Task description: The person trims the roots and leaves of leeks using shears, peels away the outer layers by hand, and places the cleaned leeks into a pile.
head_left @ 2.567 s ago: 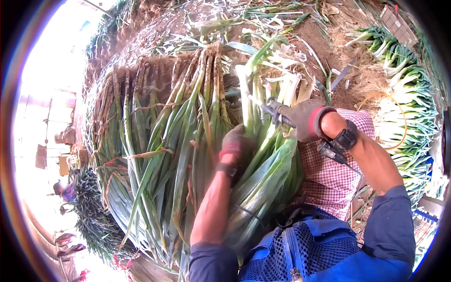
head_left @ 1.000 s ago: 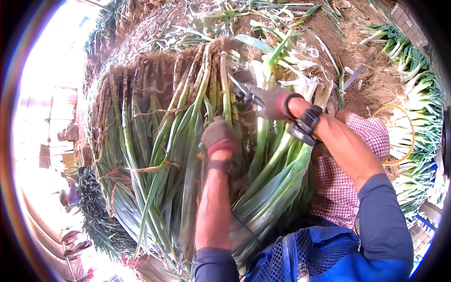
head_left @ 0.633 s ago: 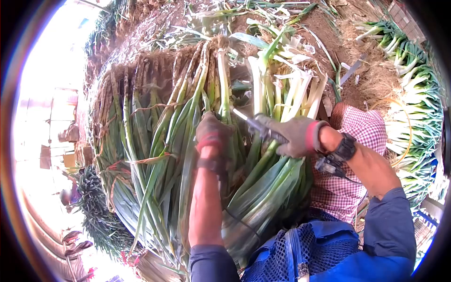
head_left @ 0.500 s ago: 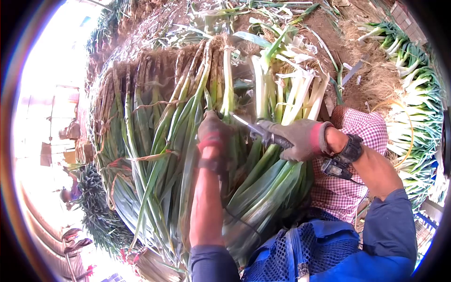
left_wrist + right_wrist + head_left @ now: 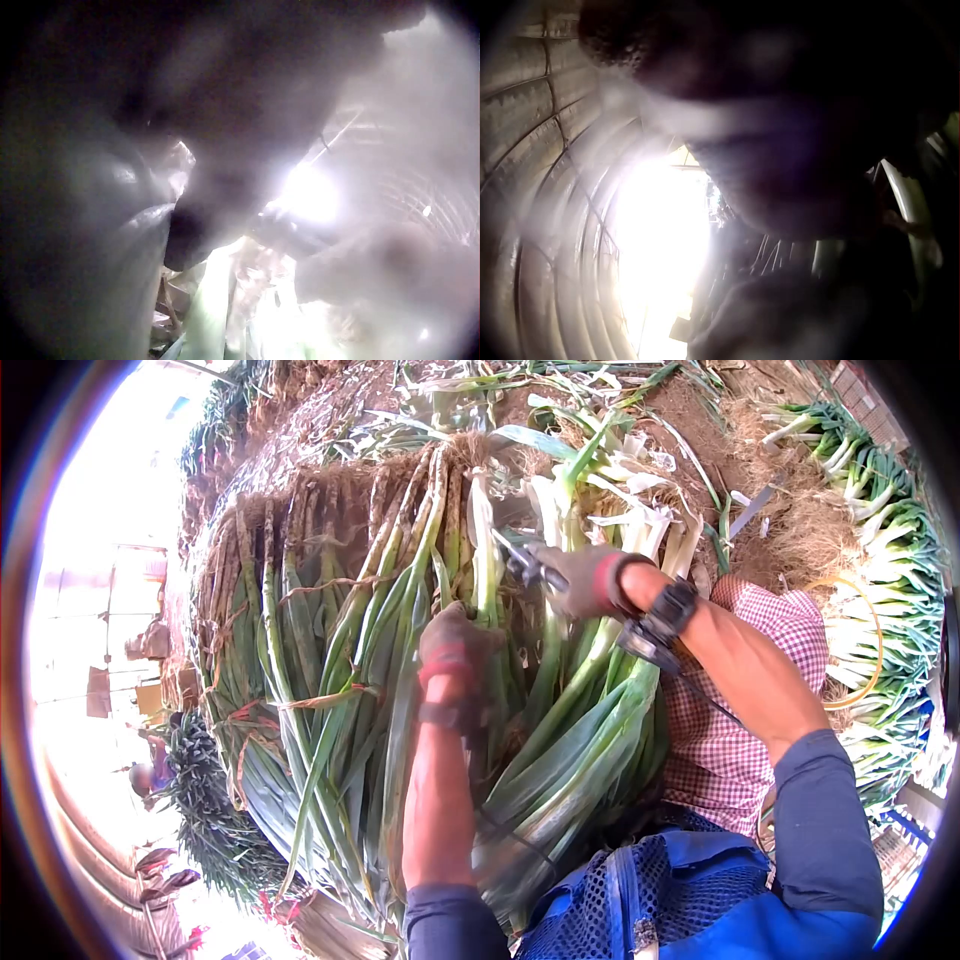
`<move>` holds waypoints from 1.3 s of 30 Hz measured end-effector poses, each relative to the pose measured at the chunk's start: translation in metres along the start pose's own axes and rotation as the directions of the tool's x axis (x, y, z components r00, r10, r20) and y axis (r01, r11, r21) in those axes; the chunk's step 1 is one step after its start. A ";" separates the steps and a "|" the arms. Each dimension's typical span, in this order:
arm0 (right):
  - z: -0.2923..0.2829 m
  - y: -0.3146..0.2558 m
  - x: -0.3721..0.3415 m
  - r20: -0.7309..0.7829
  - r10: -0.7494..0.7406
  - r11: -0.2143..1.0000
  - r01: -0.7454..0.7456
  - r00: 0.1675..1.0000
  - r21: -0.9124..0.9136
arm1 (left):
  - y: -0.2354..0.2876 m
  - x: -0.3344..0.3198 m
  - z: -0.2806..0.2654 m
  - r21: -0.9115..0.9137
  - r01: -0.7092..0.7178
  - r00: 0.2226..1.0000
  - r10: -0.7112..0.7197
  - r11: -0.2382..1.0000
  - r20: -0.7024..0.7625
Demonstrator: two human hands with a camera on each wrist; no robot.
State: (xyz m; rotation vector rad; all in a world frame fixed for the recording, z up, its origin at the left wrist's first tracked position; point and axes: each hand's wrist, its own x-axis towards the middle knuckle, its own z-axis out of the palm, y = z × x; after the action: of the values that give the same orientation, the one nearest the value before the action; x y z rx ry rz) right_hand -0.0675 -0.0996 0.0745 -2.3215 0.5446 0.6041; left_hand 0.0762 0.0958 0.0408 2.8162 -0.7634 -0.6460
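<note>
My gloved left hand (image 5: 458, 645) grips a leek (image 5: 485, 560) low on its stalk, its pale shaft and roots pointing away from me. The gloved right hand (image 5: 585, 580) holds an air blow gun (image 5: 535, 569), dark-bodied with a slim silver nozzle, whose tip is close beside that shaft. Left of the gripped leek lies a thick row of unpeeled leeks (image 5: 330, 630) with brown, soiled shafts. White, cleaned leeks (image 5: 650, 535) lie to the right, their leaves across my lap. In the left wrist view, a pale green stalk (image 5: 206, 307) shows below the dark glove; the right wrist view is mostly dark glove.
A knife blade (image 5: 757, 510) lies on the root-strewn ground. Peeled scraps (image 5: 450, 405) litter the soil ahead. A long row of cleaned leeks (image 5: 885, 590) curves along the right, with a yellow hose loop (image 5: 862, 660) before it. Checked cloth (image 5: 740, 700) covers my right leg.
The left hand has moved left from the cleaned leeks to another leek, whose shaft turns whiter with ragged skin. The blow gun swings back and forth, now farther up beside the shaft.
</note>
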 end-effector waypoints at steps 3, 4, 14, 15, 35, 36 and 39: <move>0.001 0.010 0.047 -0.144 -0.024 0.999 0.020 0.989 -0.029 | 0.003 -0.001 -0.005 0.015 -0.014 1.000 0.013 1.000 0.012; 0.001 0.013 0.054 -0.184 -0.036 0.999 0.033 0.982 -0.021 | 0.001 -0.001 -0.005 -0.103 -0.013 0.998 0.018 0.995 0.052; 0.005 0.010 -0.066 0.178 -0.213 0.975 0.220 0.961 -0.023 | 0.028 0.016 -0.090 -0.734 0.015 0.967 0.177 0.679 0.184; 0.004 0.017 -0.071 0.175 -0.209 0.976 0.216 0.962 -0.023 | 0.032 0.019 -0.099 -0.766 -0.021 0.963 0.219 0.642 0.157; -0.011 0.036 -0.094 -0.051 -0.115 0.982 0.106 0.992 -0.153 | 0.055 -0.060 0.035 -0.700 0.071 0.833 0.344 0.711 0.433; -0.012 0.030 -0.089 0.046 -0.084 0.988 0.090 0.995 -0.126 | 0.056 -0.065 0.031 -0.653 0.066 0.843 0.308 0.755 0.441; -0.007 0.013 -0.064 0.254 -0.170 0.952 0.225 0.952 -0.206 | 0.039 -0.057 0.032 -0.686 0.193 0.848 0.233 0.701 0.476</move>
State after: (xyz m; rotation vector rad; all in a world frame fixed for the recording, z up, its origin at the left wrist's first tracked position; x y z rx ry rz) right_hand -0.1241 -0.0995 0.1086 -2.4380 0.1318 0.8679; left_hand 0.0001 0.0907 0.0429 1.8927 -0.4444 -1.4061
